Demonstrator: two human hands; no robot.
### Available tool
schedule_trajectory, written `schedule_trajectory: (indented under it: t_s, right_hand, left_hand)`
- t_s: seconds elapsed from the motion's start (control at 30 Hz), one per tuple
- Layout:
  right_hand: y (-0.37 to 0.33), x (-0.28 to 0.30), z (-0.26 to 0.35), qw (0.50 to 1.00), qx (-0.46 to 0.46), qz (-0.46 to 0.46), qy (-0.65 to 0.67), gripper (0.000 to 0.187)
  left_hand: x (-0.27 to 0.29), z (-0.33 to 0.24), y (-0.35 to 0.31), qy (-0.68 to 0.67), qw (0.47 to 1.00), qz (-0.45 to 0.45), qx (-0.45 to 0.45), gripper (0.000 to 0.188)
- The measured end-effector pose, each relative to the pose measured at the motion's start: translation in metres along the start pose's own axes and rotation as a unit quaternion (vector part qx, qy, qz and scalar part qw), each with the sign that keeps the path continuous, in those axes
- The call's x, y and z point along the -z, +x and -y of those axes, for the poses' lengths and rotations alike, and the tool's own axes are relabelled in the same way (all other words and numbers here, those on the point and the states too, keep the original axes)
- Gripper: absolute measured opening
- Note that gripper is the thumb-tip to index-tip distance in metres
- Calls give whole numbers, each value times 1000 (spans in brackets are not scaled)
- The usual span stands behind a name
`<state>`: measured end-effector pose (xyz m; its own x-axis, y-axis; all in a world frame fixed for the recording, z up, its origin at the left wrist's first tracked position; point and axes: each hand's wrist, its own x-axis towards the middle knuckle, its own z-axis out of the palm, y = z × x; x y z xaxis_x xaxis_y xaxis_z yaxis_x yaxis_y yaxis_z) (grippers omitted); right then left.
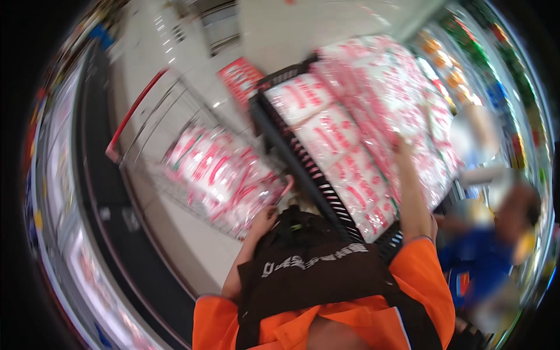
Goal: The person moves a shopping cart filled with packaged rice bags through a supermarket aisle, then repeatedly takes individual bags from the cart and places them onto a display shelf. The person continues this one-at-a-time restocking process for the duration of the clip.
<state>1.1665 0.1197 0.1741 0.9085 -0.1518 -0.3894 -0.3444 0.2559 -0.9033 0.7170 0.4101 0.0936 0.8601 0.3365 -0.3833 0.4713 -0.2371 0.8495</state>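
A wire shopping cart (pixel 140 108) with red trim stands on my left. Inside it lies a heap of clear-wrapped white packs with red-pink print (pixel 213 166). At the cart's near corner my left hand (pixel 265 220) is curled against the rim, beside the packs. My right hand (pixel 402 149) reaches over a black slatted display bin (pixel 318 178) and touches the plastic wrap of a bundle of similar packs (pixel 388 87); blur hides how its fingers lie. Rows of single white packs (pixel 329 134) fill the bin's left side.
A person in blue (pixel 484 256) is close on my right, by stocked shelves (pixel 513 76). Along the left runs a long dark-edged display case (pixel 111 192). A red printed sign (pixel 240 79) is near the bin's far corner. Pale tiles (pixel 172 216) form the floor.
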Motion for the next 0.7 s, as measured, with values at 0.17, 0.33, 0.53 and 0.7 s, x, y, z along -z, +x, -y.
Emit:
schedule_trajectory:
  t_s: [0.17,0.33,0.53,0.7]
  right_hand:
    - [-70,2,88,992,-1,33,-118,49]
    - [-122,18,178,988,-32,98,-112,13]
    - [-192,-22,208,966,-71,248,0,12]
    - [-270,-140,170,955,-55,267,-119,39]
  left_hand:
    - [17,-8,-36,-30,996,-53,71,32]
    - [39,-12,-54,-80,985,-104,115,31]
    - [67,-5,-26,-85,980,-151,100,32]
    - [85,-33,-12,-314,937,-142,51,34]
